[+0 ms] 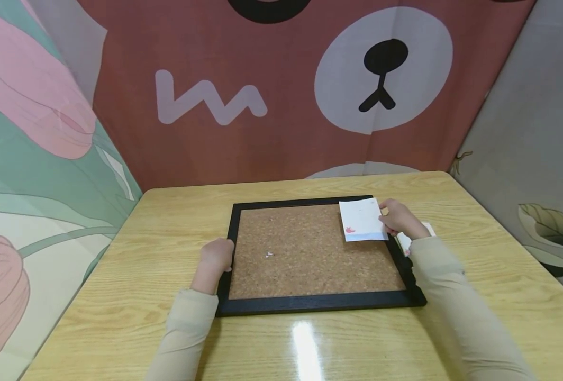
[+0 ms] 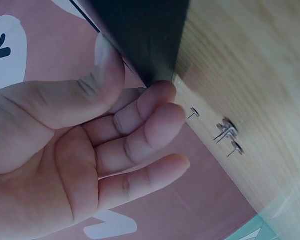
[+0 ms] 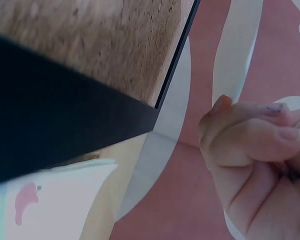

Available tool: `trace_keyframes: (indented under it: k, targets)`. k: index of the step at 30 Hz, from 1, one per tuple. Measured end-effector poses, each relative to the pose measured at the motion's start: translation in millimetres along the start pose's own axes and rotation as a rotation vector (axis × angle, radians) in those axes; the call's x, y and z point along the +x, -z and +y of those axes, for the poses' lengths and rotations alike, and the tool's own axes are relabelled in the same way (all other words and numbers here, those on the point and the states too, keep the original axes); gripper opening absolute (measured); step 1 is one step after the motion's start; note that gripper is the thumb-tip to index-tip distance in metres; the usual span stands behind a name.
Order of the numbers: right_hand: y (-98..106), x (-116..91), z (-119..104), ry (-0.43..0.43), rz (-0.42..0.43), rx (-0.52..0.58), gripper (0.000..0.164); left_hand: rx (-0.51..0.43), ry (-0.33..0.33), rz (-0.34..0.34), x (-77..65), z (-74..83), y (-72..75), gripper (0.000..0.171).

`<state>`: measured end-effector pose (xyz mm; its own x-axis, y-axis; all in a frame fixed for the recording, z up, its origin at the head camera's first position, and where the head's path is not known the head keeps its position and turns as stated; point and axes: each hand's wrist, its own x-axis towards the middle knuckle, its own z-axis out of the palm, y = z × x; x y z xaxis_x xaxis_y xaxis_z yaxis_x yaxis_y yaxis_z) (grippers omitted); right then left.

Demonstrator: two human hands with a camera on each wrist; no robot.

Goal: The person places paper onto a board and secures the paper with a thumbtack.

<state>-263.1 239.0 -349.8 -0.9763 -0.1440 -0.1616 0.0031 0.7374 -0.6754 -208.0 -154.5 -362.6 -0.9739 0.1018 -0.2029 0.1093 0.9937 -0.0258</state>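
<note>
A cork board [image 1: 310, 254] in a black frame lies on the wooden table. At its left edge, my left hand [image 1: 216, 255] grips the frame; in the left wrist view the thumb lies along the black frame [image 2: 145, 35], with the fingertips close under it. My right hand [image 1: 399, 217] pinches the right edge of a white note sheet [image 1: 361, 219] over the board's upper right corner. This sheet has a pink print and a blue lower band. In the right wrist view, the fingers and thumb [image 3: 252, 142] are curled together, their contact with the sheet hidden.
More printed note sheets [image 3: 55, 205] lie beside the frame's right side, partly behind the right sleeve [image 1: 436, 264]. Several metal pushpins [image 2: 227, 130] rest on the wood surface. A small pale cluster [image 1: 269, 254] sits on the cork. Printed cloth [image 1: 272, 143] hangs behind the table [image 1: 176, 211].
</note>
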Motion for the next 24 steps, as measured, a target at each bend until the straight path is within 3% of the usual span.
trace_keyframes:
  k: [15, 24]
  targets:
    - [-14.4, 6.4, -14.1, -0.013, -0.017, -0.004, 0.037, 0.015, -0.003, 0.023, -0.1, 0.2, -1.8, 0.021]
    - [-23.6, 9.3, -27.1, 0.051, -0.011, -0.032, 0.038, 0.016, 0.0, 0.018, -0.4, 0.3, -2.9, 0.017]
